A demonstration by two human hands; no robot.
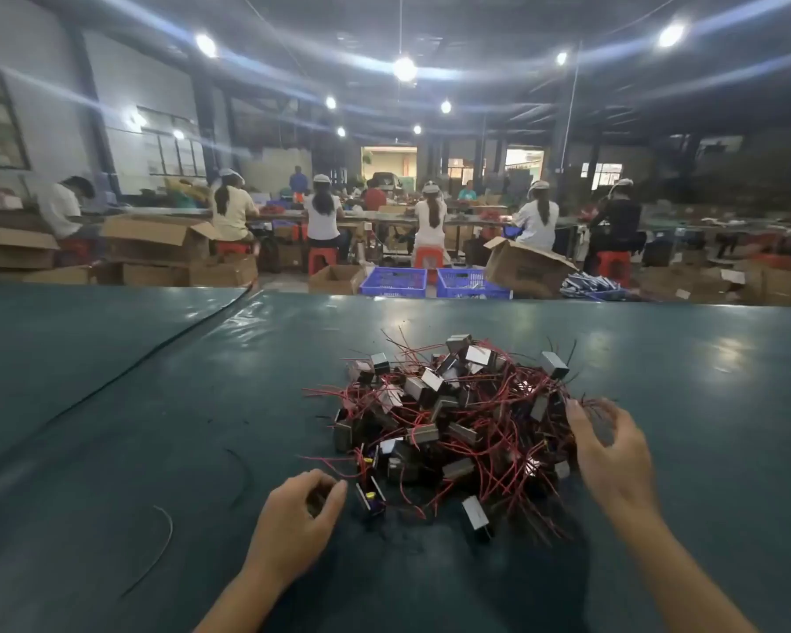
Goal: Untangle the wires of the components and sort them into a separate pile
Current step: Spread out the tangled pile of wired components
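Two bare hands work at a green-covered table (110, 450) in a busy workshop. Left hand (295, 518) sits low on the table just short of the pile's near-left edge, fingers curled toward the thumb round a dark, blurred shape; whether it truly grips anything cannot be told. Right hand (613, 454) arches over the pile's right edge, thumb and curved fingers down among blurred red wires (489, 431); a firm pinch cannot be confirmed. Between them lies the tangled pile of components (448, 418), small black-and-silver blocks knotted in red leads, a few lying loose at its near rim. Beyond the table's far edge, open cardboard boxes (156, 244) stand at left, two blue crates (393, 281) at centre with contents unclear, and a tipped carton (526, 267) to their right. Stray dark wire offcuts (167, 536) lie on the table left of the hands. Workers (323, 212) sit on red stools (323, 258), backs turned, at a long bench (375, 217).
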